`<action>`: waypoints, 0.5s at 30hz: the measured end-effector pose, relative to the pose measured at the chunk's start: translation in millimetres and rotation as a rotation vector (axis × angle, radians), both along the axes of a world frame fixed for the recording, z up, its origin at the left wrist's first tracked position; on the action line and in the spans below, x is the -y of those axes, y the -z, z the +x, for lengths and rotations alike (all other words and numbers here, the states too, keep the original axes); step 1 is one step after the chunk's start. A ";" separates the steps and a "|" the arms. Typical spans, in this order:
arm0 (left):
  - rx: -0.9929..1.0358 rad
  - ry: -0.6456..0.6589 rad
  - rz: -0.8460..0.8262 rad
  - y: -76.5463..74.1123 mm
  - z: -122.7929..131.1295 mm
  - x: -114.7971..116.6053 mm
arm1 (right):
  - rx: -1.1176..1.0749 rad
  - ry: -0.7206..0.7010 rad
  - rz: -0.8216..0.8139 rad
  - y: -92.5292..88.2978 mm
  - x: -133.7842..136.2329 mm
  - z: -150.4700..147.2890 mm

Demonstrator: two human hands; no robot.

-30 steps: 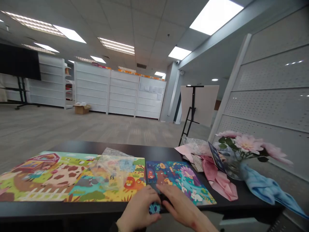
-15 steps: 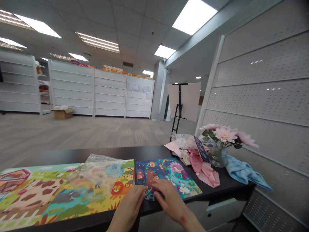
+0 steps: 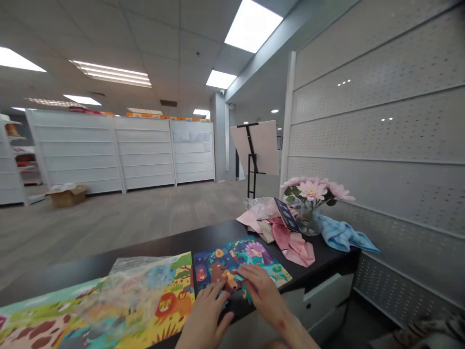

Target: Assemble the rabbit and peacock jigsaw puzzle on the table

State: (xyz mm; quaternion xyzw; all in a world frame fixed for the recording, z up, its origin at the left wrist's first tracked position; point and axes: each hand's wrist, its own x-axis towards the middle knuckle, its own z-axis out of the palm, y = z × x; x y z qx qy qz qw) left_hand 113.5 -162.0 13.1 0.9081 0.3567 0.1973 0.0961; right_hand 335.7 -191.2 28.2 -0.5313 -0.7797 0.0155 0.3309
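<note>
A dark blue animal picture, seemingly a jigsaw puzzle [image 3: 208, 259], lies flat on the black table with a bear, a purple peacock and plants on it. My left hand [image 3: 209, 308] rests at its lower left edge, fingers spread and thumb apart. My right hand [image 3: 263, 291] reaches over its lower middle, fingers stretched out and touching the picture. Nothing shows gripped in either hand. Dark tabletop shows between the hands, and the picture's lower edge there looks uneven. What lies beneath my fingertips is hidden.
To the left lie a yellow lion picture [image 3: 174, 305] and clear plastic wrap [image 3: 119, 295]. Pink cloth [image 3: 298, 249], a dark card [image 3: 286, 214], a glass vase of pink flowers [image 3: 308, 223] and a blue towel [image 3: 341, 233] sit on the right. A pegboard wall [image 3: 363, 145] stands beyond.
The view has swung right. My left hand has spread its fingers and thumb, where it was closed near a small piece. My right hand has straightened its fingers over the picture.
</note>
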 end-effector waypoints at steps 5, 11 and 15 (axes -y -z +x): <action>-0.133 -0.012 -0.032 5.4 -3.0 3.1 | 0.057 -0.079 -0.098 2.0 -9.3 -12.9; -0.038 0.015 -0.103 -5.9 -3.4 4.7 | 0.105 -0.132 -0.152 -1.6 -4.3 -9.1; 0.067 0.052 -0.174 -13.3 -5.7 -1.6 | 0.112 -0.164 -0.157 -9.4 -0.5 -4.6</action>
